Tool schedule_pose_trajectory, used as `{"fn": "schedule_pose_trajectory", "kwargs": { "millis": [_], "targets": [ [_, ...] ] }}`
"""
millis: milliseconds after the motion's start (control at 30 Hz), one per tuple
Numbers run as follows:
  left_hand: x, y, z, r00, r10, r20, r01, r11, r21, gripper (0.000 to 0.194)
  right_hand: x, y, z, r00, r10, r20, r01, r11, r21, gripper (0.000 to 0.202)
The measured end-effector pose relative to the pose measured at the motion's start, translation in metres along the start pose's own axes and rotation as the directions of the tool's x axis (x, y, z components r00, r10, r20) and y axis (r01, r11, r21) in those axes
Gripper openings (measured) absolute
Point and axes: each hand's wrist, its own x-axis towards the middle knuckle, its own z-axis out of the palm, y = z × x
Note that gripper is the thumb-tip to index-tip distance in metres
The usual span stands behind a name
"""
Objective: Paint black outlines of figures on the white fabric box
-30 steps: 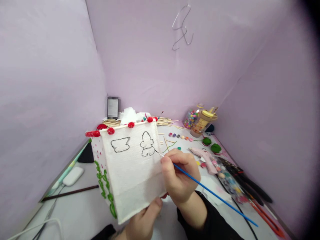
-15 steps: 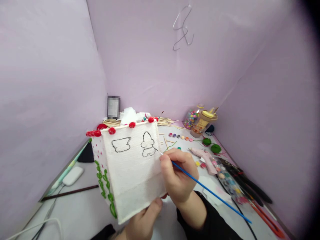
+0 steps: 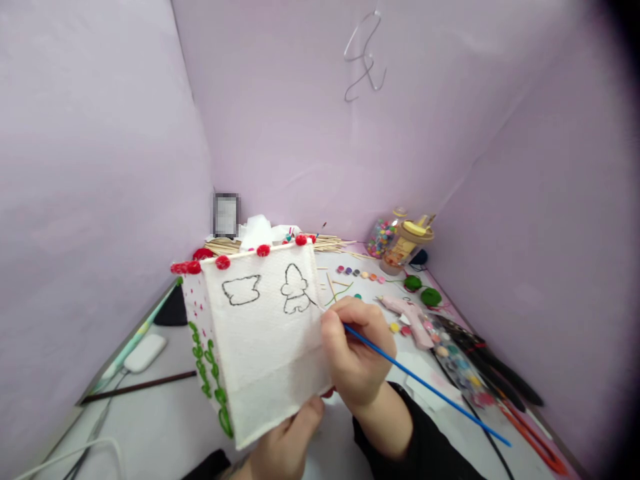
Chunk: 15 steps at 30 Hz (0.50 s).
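Soft, bright light shows paler on the left wall (image 3: 100,147) than the right wall (image 3: 555,227), and a faint shadow lies beside my right hand (image 3: 357,350) on the white panel (image 3: 265,353). My view stretches at its edges, blackens at the upper right, and turns the small frame (image 3: 227,215) into coarse pixels.
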Motion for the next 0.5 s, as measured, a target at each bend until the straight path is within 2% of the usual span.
{"fn": "schedule_pose_trajectory", "kwargs": {
  "millis": [100,300,500],
  "targets": [
    [0.000,0.004,0.001,0.999,-0.042,0.017,0.042,0.999,-0.028,0.049,0.000,0.000,-0.001,1.000,0.003,0.010,-0.003,1.000,0.000,0.023],
    [0.001,0.012,0.004,0.996,-0.086,-0.021,0.085,0.996,-0.040,0.052,-0.001,0.001,-0.001,1.000,0.007,0.017,-0.007,1.000,-0.011,0.024],
    [0.002,0.016,0.003,0.995,-0.100,0.012,0.101,0.994,-0.031,0.053,-0.004,0.002,-0.002,0.999,0.024,0.036,-0.024,1.000,0.006,0.024]
  ]
}}
